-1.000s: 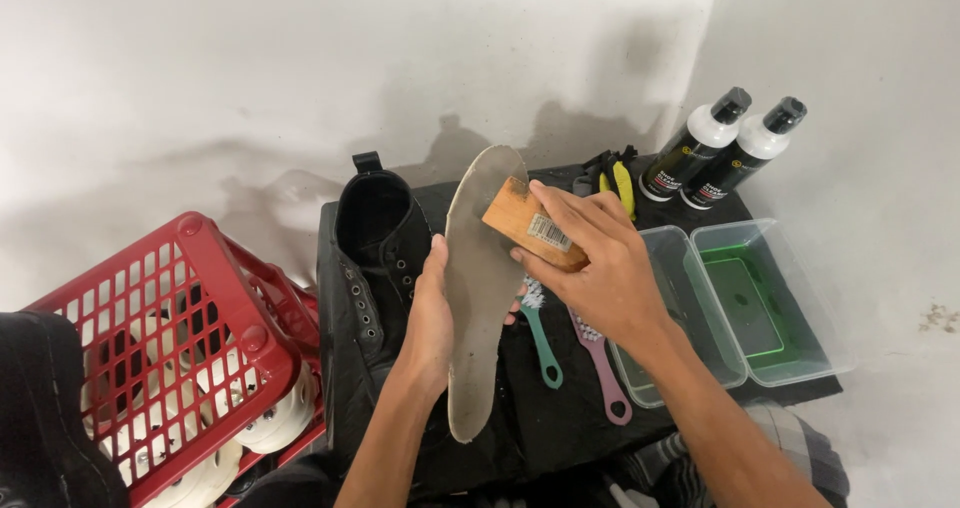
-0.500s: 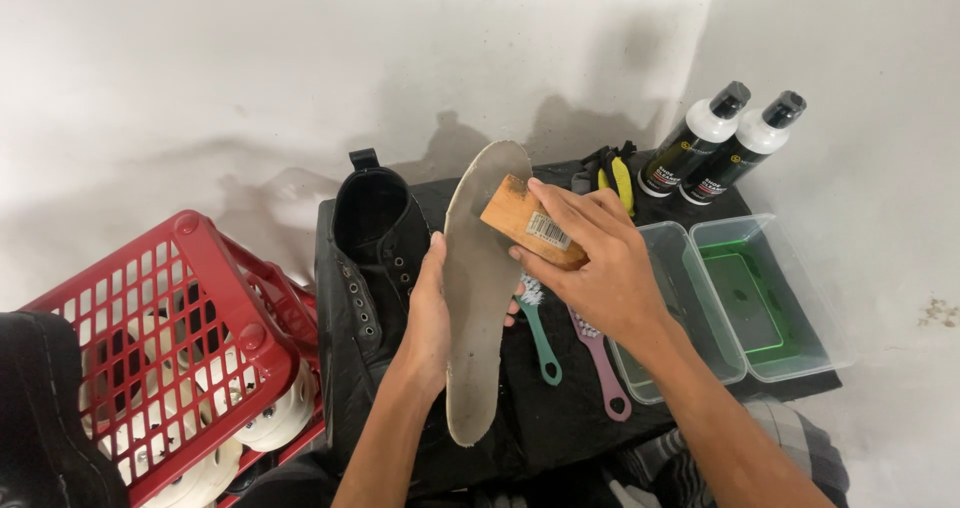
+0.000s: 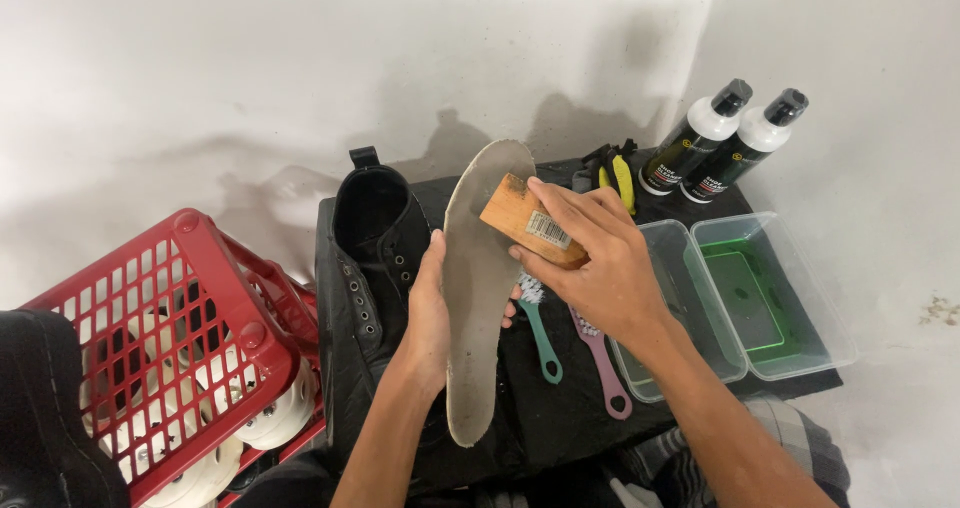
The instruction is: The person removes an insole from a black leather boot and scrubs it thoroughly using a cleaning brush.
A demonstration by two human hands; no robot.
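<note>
Fingers of the left hand grasp a grey insole upright; right hand clamps a wooden brush against it, just right of the black boot.

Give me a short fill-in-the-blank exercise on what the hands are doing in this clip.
1. The left hand holds a grey ____ upright.
2. The right hand presses a ____-backed brush against it.
3. The basket beside the black boot is ____.
4. Two small brushes lie on the black mat, one green, one ____.

Missing words: insole; wooden; red; pink
</note>
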